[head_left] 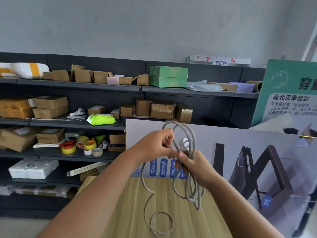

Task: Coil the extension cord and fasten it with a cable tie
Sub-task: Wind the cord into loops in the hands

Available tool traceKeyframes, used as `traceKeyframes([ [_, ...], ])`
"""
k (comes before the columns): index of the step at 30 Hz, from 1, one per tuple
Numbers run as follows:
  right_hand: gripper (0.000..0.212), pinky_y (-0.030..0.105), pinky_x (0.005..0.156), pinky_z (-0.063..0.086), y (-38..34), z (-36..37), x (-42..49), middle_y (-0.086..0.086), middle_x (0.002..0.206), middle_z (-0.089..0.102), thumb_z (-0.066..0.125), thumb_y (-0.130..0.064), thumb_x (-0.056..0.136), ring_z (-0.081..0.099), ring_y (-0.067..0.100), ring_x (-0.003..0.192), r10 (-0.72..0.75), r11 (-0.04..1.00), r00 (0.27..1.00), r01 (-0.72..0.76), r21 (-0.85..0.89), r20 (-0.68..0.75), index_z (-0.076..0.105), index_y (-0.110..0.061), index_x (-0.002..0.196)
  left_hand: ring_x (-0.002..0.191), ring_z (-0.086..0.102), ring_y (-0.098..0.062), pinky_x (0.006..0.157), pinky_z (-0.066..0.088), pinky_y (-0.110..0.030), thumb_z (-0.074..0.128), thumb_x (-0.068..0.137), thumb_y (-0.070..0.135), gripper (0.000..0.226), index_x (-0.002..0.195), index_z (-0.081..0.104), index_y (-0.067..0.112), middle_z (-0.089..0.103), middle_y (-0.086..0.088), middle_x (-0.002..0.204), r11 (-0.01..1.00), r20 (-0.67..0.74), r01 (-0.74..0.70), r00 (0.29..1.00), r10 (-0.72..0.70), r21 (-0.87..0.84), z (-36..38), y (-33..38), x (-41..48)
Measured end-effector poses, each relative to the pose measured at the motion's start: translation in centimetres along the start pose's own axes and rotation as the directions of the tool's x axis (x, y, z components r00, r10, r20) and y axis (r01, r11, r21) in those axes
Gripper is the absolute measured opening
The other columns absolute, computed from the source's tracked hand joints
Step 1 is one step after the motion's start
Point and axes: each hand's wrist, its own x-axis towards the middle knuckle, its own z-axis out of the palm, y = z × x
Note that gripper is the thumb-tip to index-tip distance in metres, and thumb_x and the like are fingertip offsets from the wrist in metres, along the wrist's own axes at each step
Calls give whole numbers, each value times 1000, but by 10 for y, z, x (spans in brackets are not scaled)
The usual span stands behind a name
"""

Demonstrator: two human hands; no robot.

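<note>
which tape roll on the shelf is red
The red roll lies at the left end of the tape cluster, just above the yellow roll; the other rolls are yellow, tan or white.

Your cord is grey and partly coiled: several loops bunch together, rising above your hands and hanging below them over the worktop. Its pale plug sits inside the upper loops. The loose tail drops left and curls into one ring on the wood.
</note>
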Motion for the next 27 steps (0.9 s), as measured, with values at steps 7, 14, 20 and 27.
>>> traceKeyframes([
  [7,10,43,72,58,11,4,5,12,65,62,66,-12,89,64,23,60,73,960,997,-65,273,-17,66,-3,85,57,56,-14,56,50,-23,79,77,36,35,77,47,22,64,-12,70,985,-185,50,979,-81,-166,17,-25,-4],
  [14,23,29,43,46,15,-26,14,-1,51,39,60,-9,93,36,12,37,139,761,934,112,639,-329,49,-12,73,77,68,-15,81,55,-39,61,93,32,14,94,65,18,71,1,78,830,83,285,956,-281,-479,71,-75,-51],
  [20,25,30,45,46,18,-40,14,-2,50,40,60,-13,94,37,12,38,106,777,904,184,602,-413,50,-15,71,84,71,-10,90,57,-36,56,96,7,17,98,71,13,73,-5,89,819,98,357,931,-352,-448,96,-84,-66],
  [27,23,41,55,45,36,-3,6,5,53,52,65,-15,90,44,16,43,70,984,975,-33,174,-211,60,8,87,73,76,-24,67,62,-31,65,90,5,18,106,71,11,72,-9,77,740,-208,121,919,-336,-661,52,-21,-29],
])
